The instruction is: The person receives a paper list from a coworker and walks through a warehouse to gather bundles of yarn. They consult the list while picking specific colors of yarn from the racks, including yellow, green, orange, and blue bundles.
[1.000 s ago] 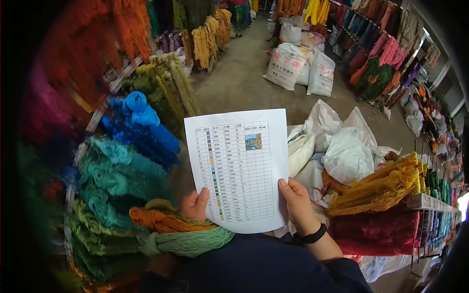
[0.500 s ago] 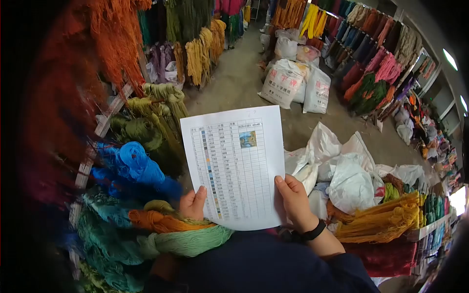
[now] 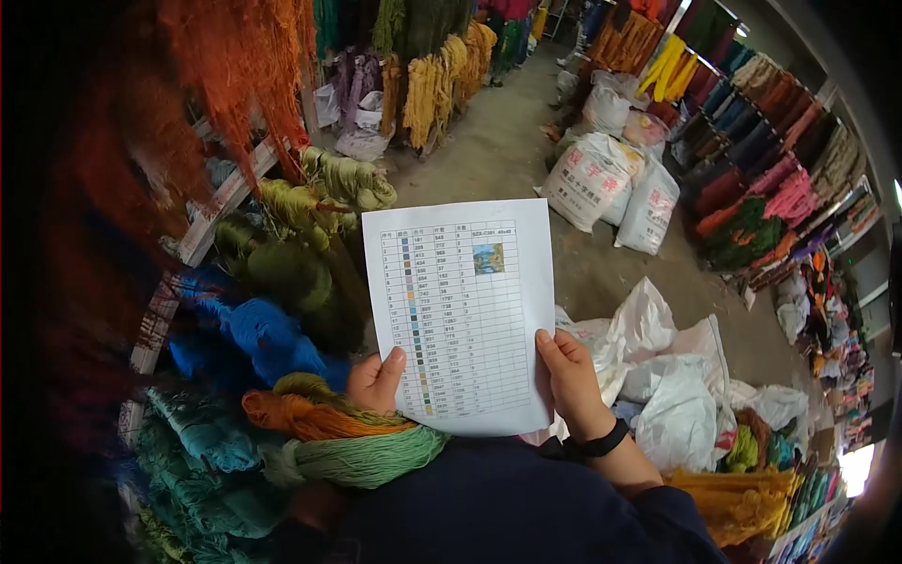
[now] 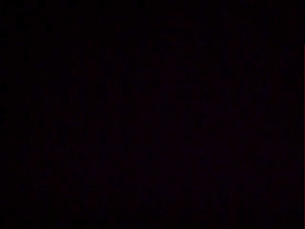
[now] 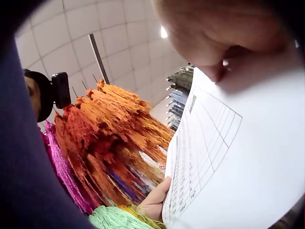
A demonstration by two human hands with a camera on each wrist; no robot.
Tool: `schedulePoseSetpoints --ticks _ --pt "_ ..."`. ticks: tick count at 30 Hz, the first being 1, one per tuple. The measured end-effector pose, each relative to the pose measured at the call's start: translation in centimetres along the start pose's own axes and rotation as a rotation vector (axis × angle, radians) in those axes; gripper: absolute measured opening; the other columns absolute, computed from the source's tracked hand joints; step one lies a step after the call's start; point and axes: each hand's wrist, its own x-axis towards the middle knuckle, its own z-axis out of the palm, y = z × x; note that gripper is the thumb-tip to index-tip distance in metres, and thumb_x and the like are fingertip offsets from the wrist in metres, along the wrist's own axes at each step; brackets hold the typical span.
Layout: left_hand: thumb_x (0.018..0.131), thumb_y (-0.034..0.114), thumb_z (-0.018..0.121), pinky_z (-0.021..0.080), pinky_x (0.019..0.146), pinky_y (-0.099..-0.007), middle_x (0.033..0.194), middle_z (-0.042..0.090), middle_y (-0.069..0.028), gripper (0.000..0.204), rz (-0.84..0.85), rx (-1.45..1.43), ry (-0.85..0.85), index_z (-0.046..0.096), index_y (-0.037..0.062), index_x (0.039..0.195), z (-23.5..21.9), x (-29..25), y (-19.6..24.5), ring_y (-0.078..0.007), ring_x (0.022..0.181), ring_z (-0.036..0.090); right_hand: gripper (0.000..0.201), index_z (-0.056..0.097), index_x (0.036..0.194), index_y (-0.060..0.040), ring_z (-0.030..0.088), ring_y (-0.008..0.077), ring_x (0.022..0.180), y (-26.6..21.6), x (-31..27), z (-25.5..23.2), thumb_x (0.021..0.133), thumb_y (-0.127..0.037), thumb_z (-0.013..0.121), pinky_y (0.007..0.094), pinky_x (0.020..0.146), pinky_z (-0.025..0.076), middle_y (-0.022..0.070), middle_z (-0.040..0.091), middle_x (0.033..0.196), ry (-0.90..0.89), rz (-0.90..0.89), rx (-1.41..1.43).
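Observation:
A white printed sheet (image 3: 507, 357) with a table of numbers, a column of color swatches and a small landscape picture is held up before the body in the head view. My left hand (image 3: 378, 380) pinches its lower left edge, thumb on the front. At the right edge my right hand (image 3: 569, 381) grips it the same way, a black band (image 3: 601, 440) around the wrist. Skeins of orange yarn (image 3: 291, 414) and pale green yarn (image 3: 376, 458) hang over the left forearm. The left wrist view is black. In the right wrist view the sheet (image 5: 257, 143) fills the right side.
Racks of hanging yarn line both sides, with a blue skein (image 3: 272, 338) and teal skeins (image 3: 207, 442) close on the left. White printed sacks (image 3: 592, 179) stand on the floor (image 3: 451, 164) ahead. Crumpled white bags (image 3: 676, 404) and yellow yarn (image 3: 738, 503) lie at the right.
The head view has shifted, first bringing the surroundings lower, then swinging them rightward. Both hands keep their hold on the sheet, which stays nearly in place before the body.

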Motion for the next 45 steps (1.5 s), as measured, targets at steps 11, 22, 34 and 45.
schedulePoseSetpoints --ticks 11,22,34,45 --pt "0.094 0.027 0.052 0.047 0.065 -0.0248 0.089 0.067 -0.0123 0.035 -0.005 0.11 -0.038 0.063 -0.0067 0.096 9.0 14.5 -1.3 -0.0104 0.075 0.06 0.025 0.06 0.097 0.0037 0.056 0.0073 0.079 -3.8 13.6 -8.9 0.095 -0.019 0.05 0.0221 0.072 0.045 0.0048 0.064 0.09 0.02 -0.026 0.088" --pt "0.093 0.028 0.055 0.046 0.061 -0.0235 0.084 0.066 -0.0125 0.036 0.007 0.151 -0.134 0.063 -0.007 0.089 18.9 28.9 -2.4 -0.0096 0.071 0.058 0.022 0.06 0.099 0.0035 0.059 0.0095 0.077 -9.1 24.0 -19.4 0.09 -0.017 0.058 0.0226 0.07 0.047 0.0067 0.065 0.09 0.066 0.05 0.193" --pt "0.092 0.022 0.057 0.048 0.067 -0.0267 0.092 0.066 -0.0138 0.029 -0.146 0.003 -0.161 0.062 -0.0062 0.096 20.2 46.7 -2.2 -0.0119 0.078 0.06 0.02 0.06 0.103 0.005 0.061 0.0124 0.081 -12.4 40.3 -19.8 0.089 -0.01 0.058 0.0253 0.075 0.049 0.0097 0.066 0.095 0.071 0.008 0.125" --pt "0.088 0.014 0.058 0.048 0.085 -0.0324 0.11 0.062 -0.0188 0.031 -0.224 0.135 -0.244 0.059 -0.008 0.11 15.2 64.2 5.0 -0.02 0.098 0.06 0.021 0.06 0.102 0.0049 0.059 0.0095 0.077 -18.2 62.8 -11.2 0.091 -0.013 0.056 0.0229 0.07 0.047 0.0068 0.065 0.092 -0.036 -0.012 0.05"
